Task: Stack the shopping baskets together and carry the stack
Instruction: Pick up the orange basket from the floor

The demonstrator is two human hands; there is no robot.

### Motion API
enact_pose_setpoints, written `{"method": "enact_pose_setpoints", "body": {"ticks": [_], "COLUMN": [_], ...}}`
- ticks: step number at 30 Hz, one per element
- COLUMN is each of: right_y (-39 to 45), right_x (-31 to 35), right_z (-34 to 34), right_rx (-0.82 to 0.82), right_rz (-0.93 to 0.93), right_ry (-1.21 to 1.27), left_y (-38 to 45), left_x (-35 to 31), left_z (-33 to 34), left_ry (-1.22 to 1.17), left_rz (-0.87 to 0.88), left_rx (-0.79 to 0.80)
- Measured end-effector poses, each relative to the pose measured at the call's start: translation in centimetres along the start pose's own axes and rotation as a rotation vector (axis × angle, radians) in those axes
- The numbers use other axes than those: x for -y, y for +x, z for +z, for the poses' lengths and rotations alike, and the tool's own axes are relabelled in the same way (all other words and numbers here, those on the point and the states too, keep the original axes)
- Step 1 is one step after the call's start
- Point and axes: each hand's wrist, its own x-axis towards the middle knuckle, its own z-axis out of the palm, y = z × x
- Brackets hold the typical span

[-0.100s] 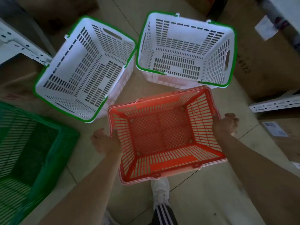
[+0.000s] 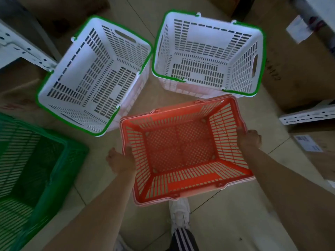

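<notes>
An orange-red basket [image 2: 181, 153] is held above the tiled floor in front of me. My left hand [image 2: 120, 161] grips its left rim and my right hand [image 2: 251, 140] grips its right rim. Two white baskets with green handles stand on the floor beyond it: one at the upper left [image 2: 94, 73], tilted in view, and one at the upper right [image 2: 208, 53]. A green basket [image 2: 30, 169] sits at the left edge, partly cut off by the frame.
Cardboard boxes [image 2: 293, 73] line the right side and the back. White perforated shelf rails show at the left [image 2: 20, 49] and right [image 2: 308, 115]. My white shoe [image 2: 179, 214] stands on the floor below the red basket.
The red basket and both hands have shifted very slightly; the view is otherwise the same.
</notes>
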Motion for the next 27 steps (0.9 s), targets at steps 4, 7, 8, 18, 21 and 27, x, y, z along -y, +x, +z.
{"method": "enact_pose_setpoints", "body": {"ticks": [4, 7, 8, 18, 21, 27], "right_y": [0.5, 0.9, 0.8, -0.8, -1.3, -3.1], "right_x": [-0.1, 0.4, 0.6, 2.3, 2.2, 2.7], "right_z": [0.6, 1.0, 1.1, 2.4, 2.5, 0.9], "right_rx": [0.058, 0.053, 0.051, 0.046, 0.031, -0.056], "right_rz": [0.028, 0.050, 0.068, 0.070, 0.061, 0.008], "right_ry": [0.015, 0.020, 0.029, 0.044, 0.011, -0.015], "left_y": [-0.1, -0.2, -0.2, 1.4, 1.3, 1.3], "left_x": [0.2, -0.3, -0.4, 0.6, 1.1, 0.6], "left_z": [1.1, 1.5, 1.6, 0.6, -0.2, -2.4], "left_ry": [-0.083, -0.104, -0.103, -0.108, -0.192, -0.089], "left_rz": [-0.002, -0.044, -0.059, -0.150, -0.164, -0.143], "left_rx": [0.099, 0.069, 0.065, -0.009, 0.009, -0.051]}}
